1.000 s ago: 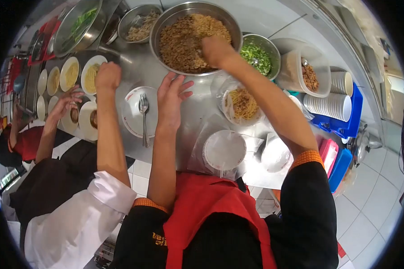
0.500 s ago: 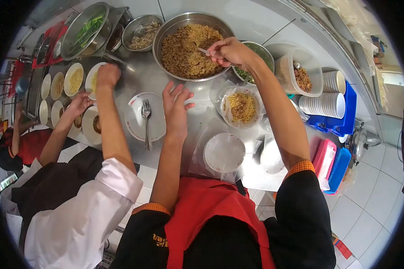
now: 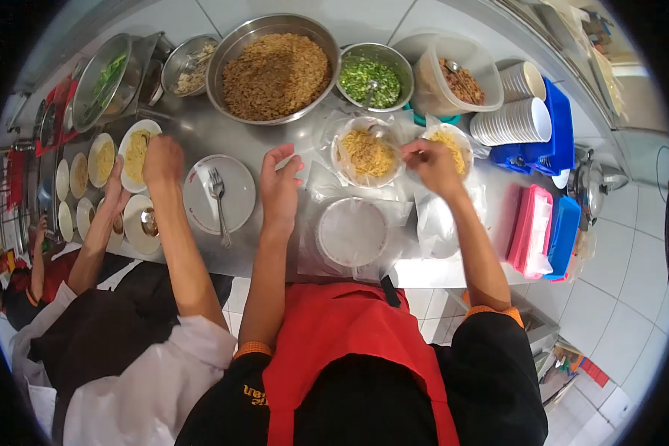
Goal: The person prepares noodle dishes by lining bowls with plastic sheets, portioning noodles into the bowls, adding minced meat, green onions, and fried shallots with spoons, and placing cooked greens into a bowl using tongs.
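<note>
My right hand [image 3: 432, 165] is closed on a spoon [image 3: 381, 134], whose bowl end is over a plastic-lined bowl of noodles [image 3: 368, 154] topped with brown minced meat. Partly behind that hand sits a second lined bowl of noodles [image 3: 453, 145]. My left hand [image 3: 280, 182] hangs over the steel counter with its fingers apart and nothing in it. It is between a white plate [image 3: 197, 204] with a fork and spoon on it and the bowls. Nearer my body are a round white bowl [image 3: 351, 232] under clear plastic and another plastic-covered bowl [image 3: 440, 227].
Along the back stand a big steel bowl of minced meat [image 3: 275, 78], a bowl of chopped greens [image 3: 369, 78] and a plastic tub [image 3: 464, 78]. Paper cups [image 3: 511, 123] lie by a blue tray [image 3: 560, 126]. At left, a co-worker's hands [image 3: 162, 160] work over noodle bowls.
My right hand has moved with the spoon from the big minced-meat bowl to the lined noodle bowl. My left hand stays raised and open. The view has shifted.
</note>
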The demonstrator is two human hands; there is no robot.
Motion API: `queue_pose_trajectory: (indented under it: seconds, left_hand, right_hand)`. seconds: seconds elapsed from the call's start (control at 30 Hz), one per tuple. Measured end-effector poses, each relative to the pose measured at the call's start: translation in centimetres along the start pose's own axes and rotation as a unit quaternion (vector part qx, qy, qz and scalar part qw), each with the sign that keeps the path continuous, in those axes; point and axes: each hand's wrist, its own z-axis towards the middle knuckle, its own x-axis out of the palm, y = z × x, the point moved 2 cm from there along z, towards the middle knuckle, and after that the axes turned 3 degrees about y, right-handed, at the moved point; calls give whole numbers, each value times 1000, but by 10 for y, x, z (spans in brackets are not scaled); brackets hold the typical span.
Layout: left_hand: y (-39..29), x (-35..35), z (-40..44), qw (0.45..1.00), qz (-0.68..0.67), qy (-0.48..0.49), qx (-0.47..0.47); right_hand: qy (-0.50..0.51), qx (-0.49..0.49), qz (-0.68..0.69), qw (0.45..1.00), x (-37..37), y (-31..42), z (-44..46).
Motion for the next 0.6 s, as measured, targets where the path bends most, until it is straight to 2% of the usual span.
queue_pose_trajectory:
  seconds: [0.07, 0.17, 0.3, 0.37, 0.5, 0.53, 0.6]
  left_hand:
    - [1, 13, -2, 1000, 22, 16, 10]
    - [-5, 25, -7, 996, 77, 30, 38]
    - [-5, 22, -9, 994, 90, 19, 57]
    - [-6, 26, -16, 994, 85, 22, 64]
    - [-12, 38, -65, 972, 74, 206, 81]
    - [-17, 37, -81, 963, 106, 239, 60]
    - [-17, 29, -111, 942, 143, 302, 5]
  right_hand:
    - [-109, -196, -130, 966, 17, -16, -3]
    - [-170, -223, -183, 942, 22, -8, -12]
    - [-219, -226, -151, 937, 27, -4, -21]
    - [-130, -157, -160, 966, 35, -19, -19]
    - [-109, -112, -118, 981, 14, 5, -17]
    - [-127, -139, -78, 979, 8, 9, -5]
    - [-122, -150, -97, 976, 2, 63, 14]
